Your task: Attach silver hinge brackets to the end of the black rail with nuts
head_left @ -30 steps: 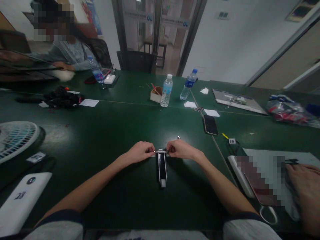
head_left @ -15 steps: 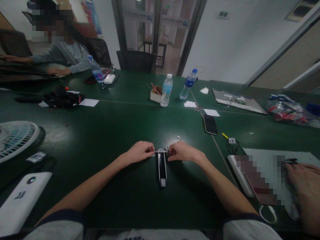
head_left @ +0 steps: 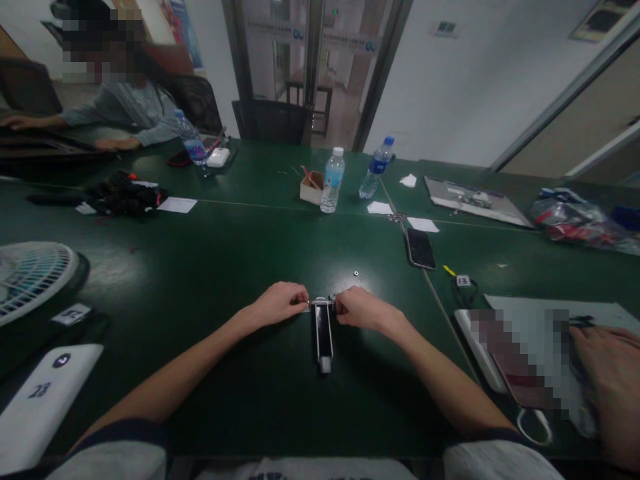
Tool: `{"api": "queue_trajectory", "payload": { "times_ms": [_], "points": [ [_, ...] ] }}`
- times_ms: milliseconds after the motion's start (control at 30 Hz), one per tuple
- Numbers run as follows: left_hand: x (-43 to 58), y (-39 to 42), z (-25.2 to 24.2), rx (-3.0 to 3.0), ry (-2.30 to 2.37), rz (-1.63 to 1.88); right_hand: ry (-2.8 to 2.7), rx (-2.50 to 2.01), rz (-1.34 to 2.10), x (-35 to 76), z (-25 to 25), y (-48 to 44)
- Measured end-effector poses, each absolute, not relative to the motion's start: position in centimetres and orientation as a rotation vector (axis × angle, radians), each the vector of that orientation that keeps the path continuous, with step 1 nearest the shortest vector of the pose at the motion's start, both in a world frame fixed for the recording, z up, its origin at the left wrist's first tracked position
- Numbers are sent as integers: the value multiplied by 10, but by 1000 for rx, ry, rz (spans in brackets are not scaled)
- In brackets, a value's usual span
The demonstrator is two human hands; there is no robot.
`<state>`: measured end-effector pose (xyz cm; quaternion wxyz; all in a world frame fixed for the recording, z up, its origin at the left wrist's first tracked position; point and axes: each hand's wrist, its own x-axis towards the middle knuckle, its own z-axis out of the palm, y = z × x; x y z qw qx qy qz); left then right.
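A narrow silver-framed device with a long dark middle (head_left: pixel 324 333) lies on the green table, its pale grey end towards me. Across its far end runs a thin metal crossbar (head_left: pixel 321 303). My left hand (head_left: pixel 283 301) is closed, thumb and finger pinched at the crossbar's left end. On the opposite side, my right hand (head_left: pixel 363 308) has its fingers curled together around the right end, which they hide. Whether a small part sits inside either pinch is too small to tell. Beyond my right hand lies a small ring-shaped metal piece (head_left: pixel 356 273), perhaps a nut.
A black phone (head_left: pixel 421 249), two water bottles (head_left: pixel 333 181) and a small box (head_left: pixel 311 189) stand or lie farther back. To the left are a white fan (head_left: pixel 37 280) and a white power bank (head_left: pixel 47 407). Another person's hand (head_left: pixel 607 373) rests at right.
My right hand's fingers have curled in more tightly at the crossbar's right end, and the hand has turned slightly. My left hand and the device have hardly moved.
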<state>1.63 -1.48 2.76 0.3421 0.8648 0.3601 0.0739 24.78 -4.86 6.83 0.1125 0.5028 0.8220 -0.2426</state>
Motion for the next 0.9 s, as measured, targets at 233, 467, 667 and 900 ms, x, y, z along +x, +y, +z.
{"api": "queue_trajectory", "payload": {
  "times_ms": [233,467,667,900],
  "points": [
    [15,-15,25,2247,930,195,2390,1461,-883,262,77,-45],
    [15,-14,25,2244,928,190,2503,1436,-925,271,71,-37],
    [15,-15,26,2257,917,206,2577,1458,-960,273,63,-34],
    [16,-15,28,2269,939,181,2626,1486,-1007,270,58,-32]
  ]
}}
